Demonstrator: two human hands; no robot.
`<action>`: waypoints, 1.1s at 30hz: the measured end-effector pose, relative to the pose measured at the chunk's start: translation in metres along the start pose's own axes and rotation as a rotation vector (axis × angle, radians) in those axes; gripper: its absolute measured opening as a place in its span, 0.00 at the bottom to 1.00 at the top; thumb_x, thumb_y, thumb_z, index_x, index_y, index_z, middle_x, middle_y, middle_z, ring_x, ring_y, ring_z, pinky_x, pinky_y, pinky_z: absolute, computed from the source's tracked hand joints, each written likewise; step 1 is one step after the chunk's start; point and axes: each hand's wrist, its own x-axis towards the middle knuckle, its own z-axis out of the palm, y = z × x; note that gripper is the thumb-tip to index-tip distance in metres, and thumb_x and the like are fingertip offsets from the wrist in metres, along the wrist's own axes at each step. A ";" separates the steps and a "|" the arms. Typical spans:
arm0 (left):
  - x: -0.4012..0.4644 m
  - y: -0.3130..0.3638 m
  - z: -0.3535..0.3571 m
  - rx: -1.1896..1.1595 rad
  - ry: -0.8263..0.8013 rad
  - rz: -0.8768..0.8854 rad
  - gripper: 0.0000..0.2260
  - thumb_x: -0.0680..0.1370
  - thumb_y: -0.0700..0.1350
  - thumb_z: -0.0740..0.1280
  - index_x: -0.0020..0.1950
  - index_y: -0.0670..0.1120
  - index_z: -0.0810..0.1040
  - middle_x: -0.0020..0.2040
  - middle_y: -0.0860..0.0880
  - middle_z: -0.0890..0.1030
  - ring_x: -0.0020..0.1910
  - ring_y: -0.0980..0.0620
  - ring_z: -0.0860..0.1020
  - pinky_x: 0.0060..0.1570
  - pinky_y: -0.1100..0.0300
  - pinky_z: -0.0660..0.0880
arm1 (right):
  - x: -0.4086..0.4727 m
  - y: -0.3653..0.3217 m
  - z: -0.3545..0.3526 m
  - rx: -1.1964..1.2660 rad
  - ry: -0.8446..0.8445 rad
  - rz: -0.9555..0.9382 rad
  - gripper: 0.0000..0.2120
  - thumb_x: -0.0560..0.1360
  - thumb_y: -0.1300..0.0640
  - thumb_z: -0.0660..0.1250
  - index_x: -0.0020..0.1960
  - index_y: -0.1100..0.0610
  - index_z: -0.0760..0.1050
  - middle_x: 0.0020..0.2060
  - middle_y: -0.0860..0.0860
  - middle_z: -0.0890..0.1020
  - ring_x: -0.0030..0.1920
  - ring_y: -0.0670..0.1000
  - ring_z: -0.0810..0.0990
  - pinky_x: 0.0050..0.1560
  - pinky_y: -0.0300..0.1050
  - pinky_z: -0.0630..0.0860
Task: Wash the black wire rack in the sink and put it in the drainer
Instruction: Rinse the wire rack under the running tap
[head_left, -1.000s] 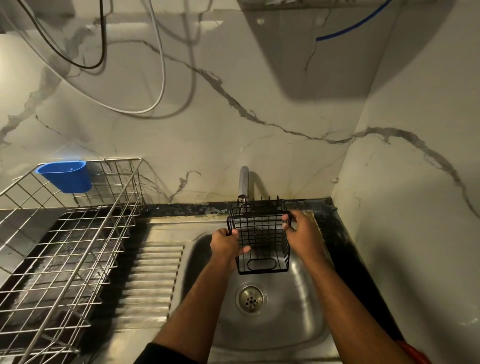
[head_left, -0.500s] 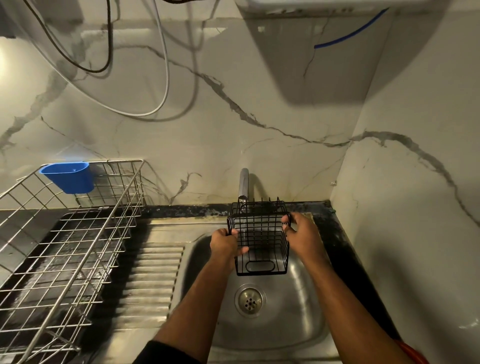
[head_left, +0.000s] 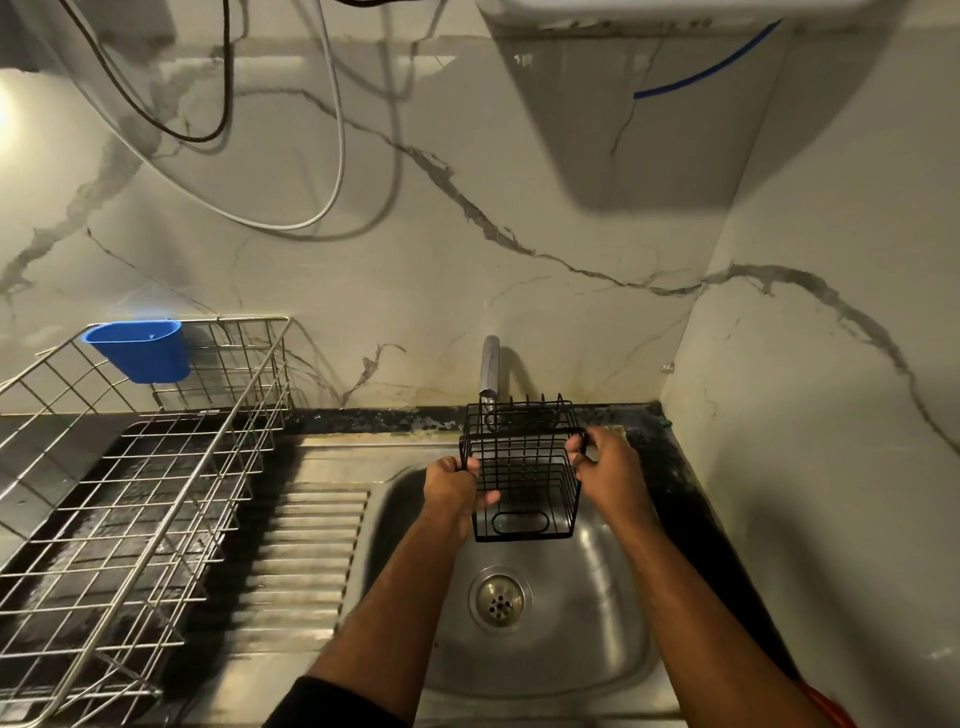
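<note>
Left hand (head_left: 451, 480) and right hand (head_left: 605, 460) grip the black wire rack (head_left: 524, 475) by opposite edges, probably to rinse it under the steel tap (head_left: 489, 370).

Probably a home kitchen: steel sink (head_left: 597, 649), tap (head_left: 489, 366), wire drainer (head_left: 156, 493).

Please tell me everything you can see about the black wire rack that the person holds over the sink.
The black wire rack is a small box-shaped basket of thin dark wire, looking like coated metal, with grid sides and an oval loop on its near end. It is held tilted above the sink, just below the tap, its open side facing the camera. The left hand grips its left edge; the right hand pinches its right rim. Nothing else visibly touches it. No running water is visible.
</note>
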 end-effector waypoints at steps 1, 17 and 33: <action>0.000 0.000 0.000 0.016 -0.007 0.003 0.05 0.83 0.37 0.64 0.56 0.45 0.76 0.54 0.46 0.78 0.48 0.49 0.81 0.31 0.63 0.79 | 0.000 0.001 -0.001 -0.003 0.003 0.000 0.06 0.75 0.65 0.71 0.48 0.55 0.79 0.45 0.49 0.83 0.49 0.51 0.83 0.53 0.54 0.81; 0.003 0.002 0.007 0.071 -0.074 0.015 0.07 0.84 0.36 0.62 0.61 0.41 0.75 0.60 0.44 0.76 0.48 0.51 0.78 0.41 0.56 0.83 | 0.001 0.002 -0.008 -0.056 0.049 0.024 0.07 0.76 0.63 0.71 0.52 0.54 0.80 0.47 0.53 0.84 0.46 0.54 0.84 0.47 0.57 0.82; 0.008 0.000 0.001 0.026 -0.030 0.018 0.05 0.84 0.34 0.60 0.55 0.40 0.75 0.52 0.45 0.78 0.47 0.51 0.79 0.47 0.53 0.84 | -0.004 -0.010 -0.007 -0.013 0.001 0.031 0.10 0.77 0.67 0.69 0.57 0.62 0.79 0.47 0.48 0.79 0.50 0.53 0.83 0.54 0.54 0.81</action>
